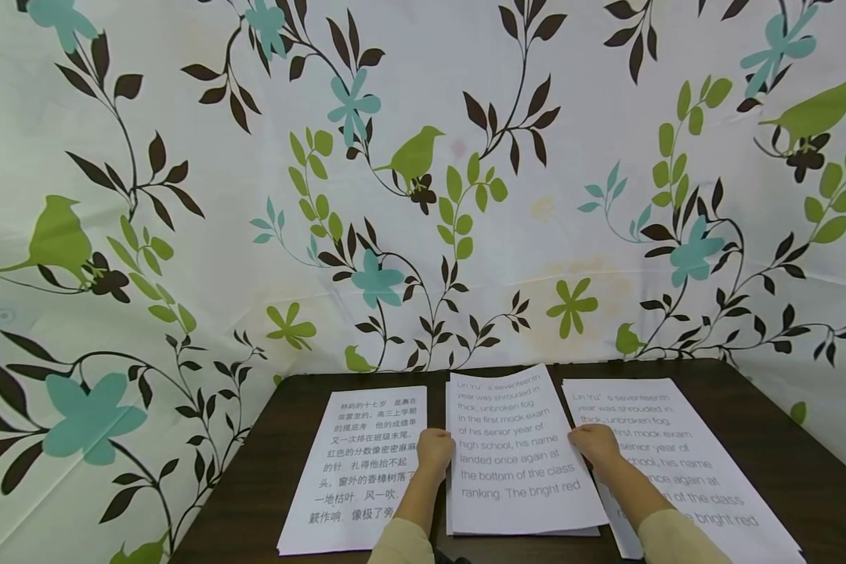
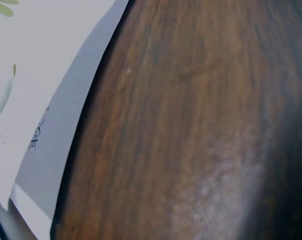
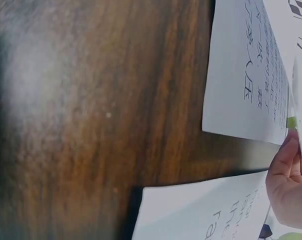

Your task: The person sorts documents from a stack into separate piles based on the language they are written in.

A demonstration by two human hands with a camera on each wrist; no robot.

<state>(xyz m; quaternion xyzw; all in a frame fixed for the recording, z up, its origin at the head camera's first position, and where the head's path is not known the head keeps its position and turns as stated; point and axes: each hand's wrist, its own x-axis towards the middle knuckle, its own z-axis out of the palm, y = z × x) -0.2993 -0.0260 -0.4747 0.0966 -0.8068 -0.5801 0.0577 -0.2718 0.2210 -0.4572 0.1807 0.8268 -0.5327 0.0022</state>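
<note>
A printed sheet of paper [image 1: 515,509] with English text is held by its side edges in the middle of the table, its top edge curved. My left hand [image 1: 435,450] grips its left edge, with fingers curled. On the opposite edge, my right hand [image 1: 595,445] pinches the paper between thumb and fingers; the right wrist view shows this hand [image 3: 287,187] at the right border. More white paper [image 1: 529,533] peeks out under the held sheet. In the left wrist view, pale paper [image 2: 66,100] fills the left side, and the hand is almost wholly out of frame.
Sheets with Chinese text [image 1: 348,493] lie on the left of the dark wooden table [image 1: 254,470]. Sheets with English text [image 1: 705,470] lie on the right, partly behind my right forearm. A patterned cloth [image 1: 423,298] with birds and leaves hangs behind the table.
</note>
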